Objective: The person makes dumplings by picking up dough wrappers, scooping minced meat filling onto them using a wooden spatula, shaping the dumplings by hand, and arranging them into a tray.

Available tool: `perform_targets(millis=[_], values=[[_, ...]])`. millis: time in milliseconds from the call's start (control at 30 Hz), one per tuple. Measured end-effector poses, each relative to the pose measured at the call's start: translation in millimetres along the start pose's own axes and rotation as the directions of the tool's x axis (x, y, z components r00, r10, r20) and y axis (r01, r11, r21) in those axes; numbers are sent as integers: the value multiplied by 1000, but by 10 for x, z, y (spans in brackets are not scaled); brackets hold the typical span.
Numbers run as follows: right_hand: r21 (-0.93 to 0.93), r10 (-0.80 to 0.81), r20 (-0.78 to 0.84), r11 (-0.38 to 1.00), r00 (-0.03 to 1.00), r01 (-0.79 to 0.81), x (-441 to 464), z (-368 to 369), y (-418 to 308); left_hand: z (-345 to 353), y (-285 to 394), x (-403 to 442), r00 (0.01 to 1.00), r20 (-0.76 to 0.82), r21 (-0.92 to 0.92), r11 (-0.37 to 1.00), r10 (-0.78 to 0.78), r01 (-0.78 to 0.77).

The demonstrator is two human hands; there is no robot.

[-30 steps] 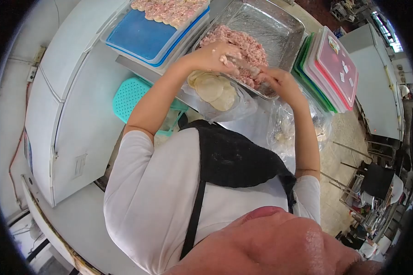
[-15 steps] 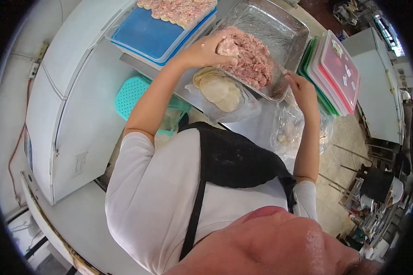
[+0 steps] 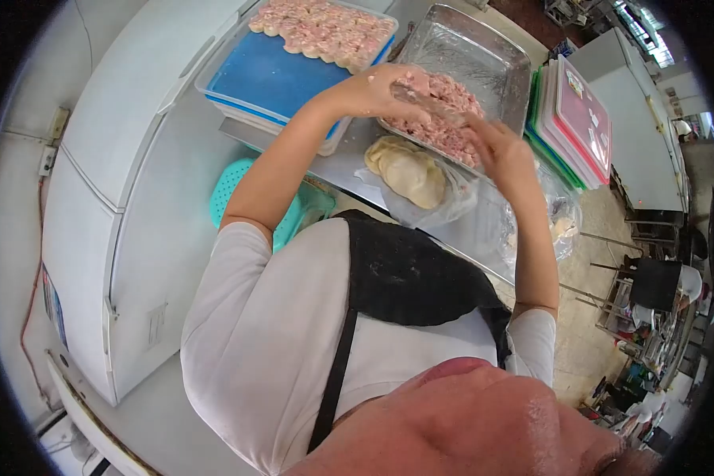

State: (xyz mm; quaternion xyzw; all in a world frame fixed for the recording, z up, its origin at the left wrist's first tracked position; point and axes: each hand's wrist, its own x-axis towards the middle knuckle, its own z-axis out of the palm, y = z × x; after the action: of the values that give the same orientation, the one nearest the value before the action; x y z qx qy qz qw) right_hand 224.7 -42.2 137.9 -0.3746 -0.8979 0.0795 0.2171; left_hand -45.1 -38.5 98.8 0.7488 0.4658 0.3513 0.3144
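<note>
My left hand (image 3: 377, 89) is cupped around a dumpling wrapper with minced meat, above the near end of a metal tray (image 3: 517, 75). Most of the wrapper is hidden by the fingers and a flat spreader (image 3: 428, 103), which looks like a narrow blade. My right hand (image 3: 506, 157) grips the spreader's handle and holds its blade against the filling. Pink minced meat (image 3: 460, 99) is heaped in the tray. Just in front lies a stack of round dough wrappers (image 3: 411, 176) on a clear plastic bag (image 3: 452, 202).
At the left, filled dumplings (image 3: 325, 32) sit in rows on a blue-lined plastic container (image 3: 282, 75). Stacked coloured lids (image 3: 575, 119) stand right of the tray. A clear bag (image 3: 559, 226) lies near my right forearm. A turquoise basket (image 3: 234, 182) is below the table edge, beside a white freezer (image 3: 151, 238).
My right hand has moved left and up from the tray's right side, bringing the spreader to my left hand. The view has shifted slightly.
</note>
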Motion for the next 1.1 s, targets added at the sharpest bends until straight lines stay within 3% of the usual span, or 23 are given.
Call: perform_targets(millis=[67, 133, 167, 200, 233, 300, 333, 433, 467, 567, 633, 833, 967, 1100], values=[[-65, 95, 82, 994, 992, -90, 136, -116, -141, -199, 32, -121, 999, 7, -23, 999, 42, -42], [82, 43, -16, 996, 999, -42, 205, -52, -271, -391, -37, -215, 987, 20, -103, 982, 160, -157], [154, 29, -66, 988, 997, -19, 213, -10, -352, -455, -95, -249, 991, 9, -114, 985, 135, -134], [153, 112, 47, 981, 993, -118, 252, 59, -580, -499, -165, -281, 994, -2, -127, 986, 110, -110], [159, 87, 47, 983, 995, -93, 287, 206, -642, -553, -201, -319, 996, -13, -141, 986, 85, -86], [168, 31, 46, 985, 998, -38, 350, 561, -683, -749, -171, -400, 987, 70, -104, 983, -142, 149], [178, 103, 60, 978, 993, -112, 372, 595, -732, -851, -171, -447, 961, 99, -79, 961, -257, 265], [254, 191, -35, 951, 981, -176, 332, 656, -762, -1132, -655, -602, 985, 22, -94, 981, -171, 172], [258, 290, -18, 926, 957, -276, 263, 647, -770, -1315, -812, -633, 999, 52, 41, 999, -7, 4], [367, 467, -111, 840, 877, -400, -93, 779, -657, -1647, -1463, -739, 980, -170, 71, 991, -104, 118], [448, 628, -44, 707, 777, -547, -486, 880, -433, -1856, -1614, -754, 972, -229, 204, 974, -50, 98], [647, 860, 32, 371, 509, -667, -1131, 856, -572, -1955, -1792, -499, 962, -248, 433, 876, -112, 213], [654, 866, 32, 359, 498, -666, -1210, 828, -571, -1818, -1576, -417, 959, -196, 437, 857, -204, 271], [645, 843, 11, 405, 538, -648, -1175, 814, -481, -1672, -1840, -252, 965, -246, 518, 830, -86, 206]])
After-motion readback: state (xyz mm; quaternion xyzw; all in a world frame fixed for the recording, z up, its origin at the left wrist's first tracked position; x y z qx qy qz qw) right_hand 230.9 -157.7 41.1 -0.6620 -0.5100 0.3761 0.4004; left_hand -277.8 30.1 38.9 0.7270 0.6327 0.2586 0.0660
